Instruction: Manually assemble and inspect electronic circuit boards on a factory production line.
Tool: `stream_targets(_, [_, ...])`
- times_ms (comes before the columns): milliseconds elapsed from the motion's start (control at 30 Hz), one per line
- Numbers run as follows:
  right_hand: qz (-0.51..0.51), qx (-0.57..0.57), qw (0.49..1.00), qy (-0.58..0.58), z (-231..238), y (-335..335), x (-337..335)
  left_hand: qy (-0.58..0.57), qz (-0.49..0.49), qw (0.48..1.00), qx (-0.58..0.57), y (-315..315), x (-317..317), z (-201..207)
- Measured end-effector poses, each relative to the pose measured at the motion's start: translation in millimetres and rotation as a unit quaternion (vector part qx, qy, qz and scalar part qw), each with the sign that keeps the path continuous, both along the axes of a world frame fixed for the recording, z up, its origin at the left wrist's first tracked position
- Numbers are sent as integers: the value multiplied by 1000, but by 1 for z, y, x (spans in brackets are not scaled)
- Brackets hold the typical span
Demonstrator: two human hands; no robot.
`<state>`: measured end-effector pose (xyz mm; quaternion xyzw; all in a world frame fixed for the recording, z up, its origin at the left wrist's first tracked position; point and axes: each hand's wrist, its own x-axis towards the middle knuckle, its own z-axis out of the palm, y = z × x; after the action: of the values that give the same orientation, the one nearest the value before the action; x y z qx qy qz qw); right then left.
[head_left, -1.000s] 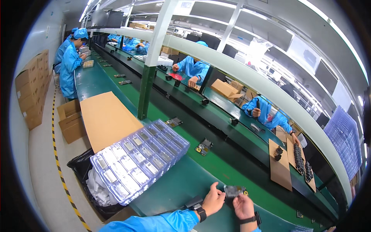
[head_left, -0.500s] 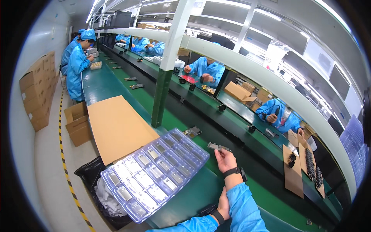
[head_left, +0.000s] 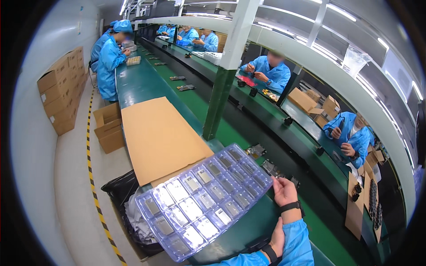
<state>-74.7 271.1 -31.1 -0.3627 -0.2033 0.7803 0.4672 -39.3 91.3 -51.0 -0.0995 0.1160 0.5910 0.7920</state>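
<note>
My right hand [head_left: 285,191], with a dark band on its wrist, reaches to the right corner of a clear plastic tray [head_left: 212,178]. Its fingers look spread, with the fingertips at or just over the tray's edge. Several flat metallic parts lie in the tray's pockets. Close beyond these fingers, a small electronic assembly [head_left: 269,168] rests on the green belt; another piece shows partly behind the hand. My left hand [head_left: 277,240] is against the right forearm near the wrist, its fingers mostly hidden by the sleeve. The tray lies tilted, partly over a cardboard sheet [head_left: 162,133].
A green and white post [head_left: 218,104] rises behind the tray. Below the tray's left side is a black-lined bin [head_left: 122,186] with white crumpled material. An open carton [head_left: 108,128] stands on the floor. Co-workers in blue sit across the line and stand at far left.
My right hand has gone from holding an electronic assembly over the belt to the tray's corner, and that assembly no longer shows in its fingers. The whole view has shifted, moving the scene rightward.
</note>
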Motion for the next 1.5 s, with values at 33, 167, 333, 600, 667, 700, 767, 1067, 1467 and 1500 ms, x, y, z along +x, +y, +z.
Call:
stream_targets(33, [30, -5, 1000, -4, 3, -6, -1, 0, 10, 1000, -6, -3, 0, -3])
stream_targets(167, [8, 182, 971, -154, 63, -61, -14, -43, 10, 997, 56, -2, 9, -8])
stream_targets(333, [-7, 555, 718, -421, 104, -106, -41, -68, -6, 992, 103, 6, 12, 3])
stream_targets(600, [49, 550, 628, -548, 90, -103, -46, -109, -12, 977, 183, 3, 13, 3])
stream_targets(667, [14, 590, 571, -571, 86, -109, -44, -135, -21, 966, 218, -1, 16, 2])
stream_targets(700, [-22, 623, 512, -591, 86, -114, -44, -152, -25, 958, 242, -3, 18, 1])
stream_targets(767, [-27, 656, 497, -567, 98, -121, -48, -191, -28, 931, 310, -2, 23, 0])
stream_targets(1067, [254, 842, 388, -276, 90, -261, -132, -158, -79, 944, 277, -23, -1, 23])
stream_targets(1467, [295, 824, 371, -311, 64, -270, -143, -146, -75, 964, 209, -29, -11, 29])
stream_targets(1500, [285, 826, 370, -316, 64, -269, -143, -153, -66, 960, 226, -28, -11, 26])
